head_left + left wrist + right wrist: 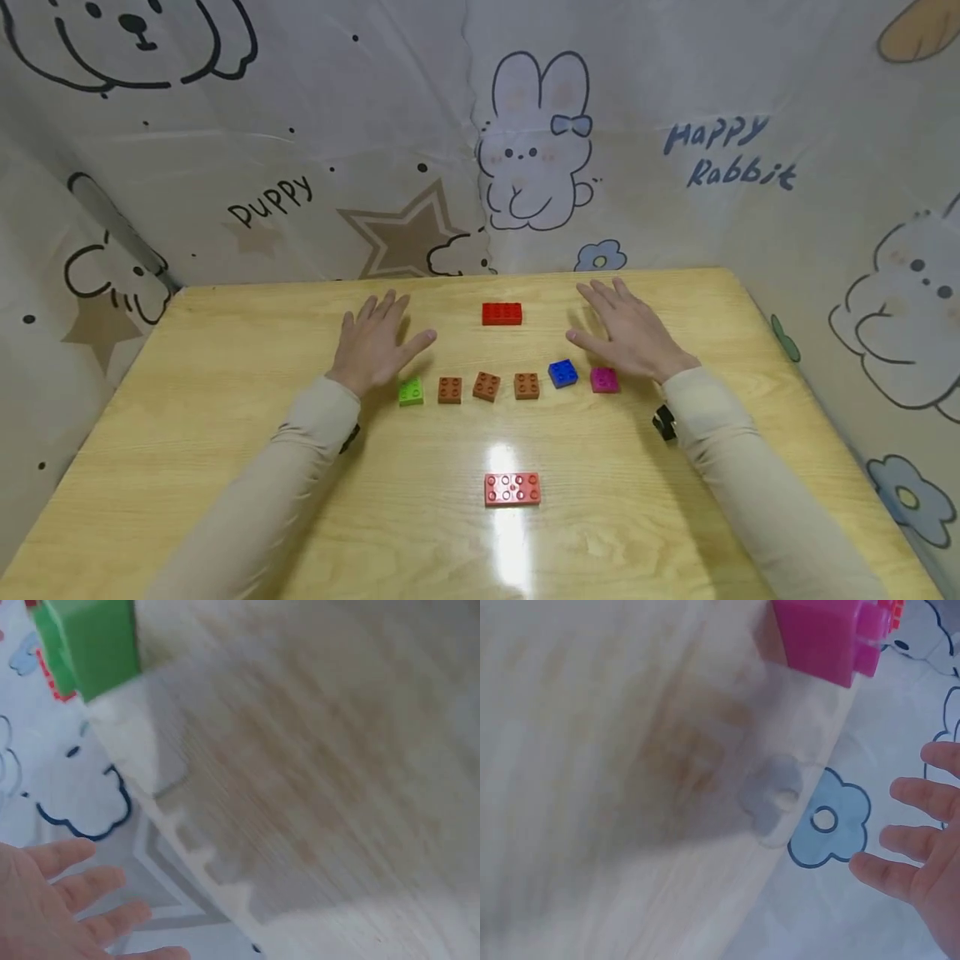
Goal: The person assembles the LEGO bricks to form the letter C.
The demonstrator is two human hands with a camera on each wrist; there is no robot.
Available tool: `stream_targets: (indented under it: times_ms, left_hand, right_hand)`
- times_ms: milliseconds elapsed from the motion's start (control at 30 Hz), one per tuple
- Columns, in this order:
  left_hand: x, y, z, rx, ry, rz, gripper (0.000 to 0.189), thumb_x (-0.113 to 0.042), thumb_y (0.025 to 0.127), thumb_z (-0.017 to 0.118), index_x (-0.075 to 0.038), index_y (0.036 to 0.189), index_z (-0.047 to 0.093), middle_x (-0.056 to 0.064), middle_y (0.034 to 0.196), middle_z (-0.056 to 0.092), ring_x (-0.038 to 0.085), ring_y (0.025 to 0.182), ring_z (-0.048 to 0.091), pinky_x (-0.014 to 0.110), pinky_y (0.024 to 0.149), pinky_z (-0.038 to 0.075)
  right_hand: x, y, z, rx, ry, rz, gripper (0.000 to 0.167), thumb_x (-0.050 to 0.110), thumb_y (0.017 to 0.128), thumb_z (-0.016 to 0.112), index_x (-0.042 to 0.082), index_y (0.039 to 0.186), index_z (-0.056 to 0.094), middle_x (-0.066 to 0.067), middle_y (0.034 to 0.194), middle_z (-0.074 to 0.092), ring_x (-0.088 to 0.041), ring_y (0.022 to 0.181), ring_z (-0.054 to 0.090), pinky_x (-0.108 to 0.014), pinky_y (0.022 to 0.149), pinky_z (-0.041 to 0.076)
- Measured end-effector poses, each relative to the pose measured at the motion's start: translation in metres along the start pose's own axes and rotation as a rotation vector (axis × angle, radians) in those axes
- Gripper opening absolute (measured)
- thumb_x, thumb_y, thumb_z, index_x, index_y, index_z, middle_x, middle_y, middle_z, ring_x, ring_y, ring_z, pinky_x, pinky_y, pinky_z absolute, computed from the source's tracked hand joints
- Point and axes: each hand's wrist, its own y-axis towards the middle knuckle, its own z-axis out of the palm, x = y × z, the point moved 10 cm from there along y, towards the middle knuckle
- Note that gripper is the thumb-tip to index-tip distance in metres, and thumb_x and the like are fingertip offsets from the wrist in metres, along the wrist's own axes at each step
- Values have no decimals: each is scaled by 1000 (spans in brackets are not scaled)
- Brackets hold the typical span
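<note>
green brick (410,392) near left hand (375,346), well inside table's far edge (285,287)

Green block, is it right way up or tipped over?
Right way up: the green block sits on the table with its studs facing upward.

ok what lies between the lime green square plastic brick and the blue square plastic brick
Three orange-brown square plastic bricks, spaced apart, the middle one slightly turned; the head view shows this.
</note>
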Motion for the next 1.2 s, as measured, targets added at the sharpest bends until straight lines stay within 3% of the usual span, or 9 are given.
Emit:
stream_targets:
  times_ms: [233, 533, 667, 800, 900, 1067, 1200]
  left_hand:
    - [-29, -28, -1, -4, -18, 78, 89, -63, 107, 53, -1, 169, 33, 23, 176, 23, 49, 162, 15, 73, 125, 7]
    - [-71, -78, 3, -16, -48, 214, 85, -61, 104, 62, -4, 165, 45, 20, 171, 37, 45, 161, 23, 70, 126, 16]
    - [-89, -99, 2, -39, -84, 276, 78, -60, 103, 64, -6, 159, 54, 18, 163, 50, 42, 153, 38, 66, 123, 27]
    - [-107, -117, 5, -54, -107, 347, 70, -57, 101, 68, -6, 149, 65, 13, 148, 65, 35, 134, 55, 59, 115, 42]
    - [-116, -126, 8, -63, -118, 381, 66, -55, 99, 72, -5, 142, 70, 11, 138, 71, 31, 123, 61, 55, 108, 49]
    - [-126, -134, 11, -80, -131, 424, 60, -51, 96, 78, -5, 135, 74, 11, 131, 74, 33, 122, 65, 56, 110, 48]
    - [-136, -138, 19, -72, -120, 472, 55, -47, 94, 82, -4, 127, 77, 9, 121, 76, 27, 112, 66, 48, 103, 53]
  right_hand:
    - [6, -20, -3, -17, 11, -22, 85, 56, 109, 56, 6, 172, 29, -27, 174, 26, -52, 162, 12, -76, 122, 17]
    - [17, -43, 0, -3, -9, -58, 82, 52, 109, 61, 5, 170, 34, -25, 171, 35, -54, 159, 21, -76, 120, 22]
    - [20, -53, 4, 14, -8, -54, 83, 54, 108, 61, 6, 170, 35, -24, 171, 36, -53, 159, 22, -74, 121, 22]
    - [21, -63, 7, 33, -2, -50, 83, 54, 107, 62, 6, 169, 36, -22, 171, 37, -52, 159, 24, -73, 123, 21]
    - [21, -68, 10, 40, -4, -52, 83, 53, 107, 64, 6, 169, 37, -22, 170, 39, -52, 157, 28, -72, 122, 24]
    - [21, -71, 12, 37, -18, -71, 78, 46, 106, 69, 5, 167, 41, -26, 164, 46, -52, 151, 39, -72, 119, 31]
    - [19, -73, 13, 33, -36, -72, 74, 38, 106, 73, 3, 164, 44, -28, 157, 53, -51, 145, 47, -70, 117, 36]
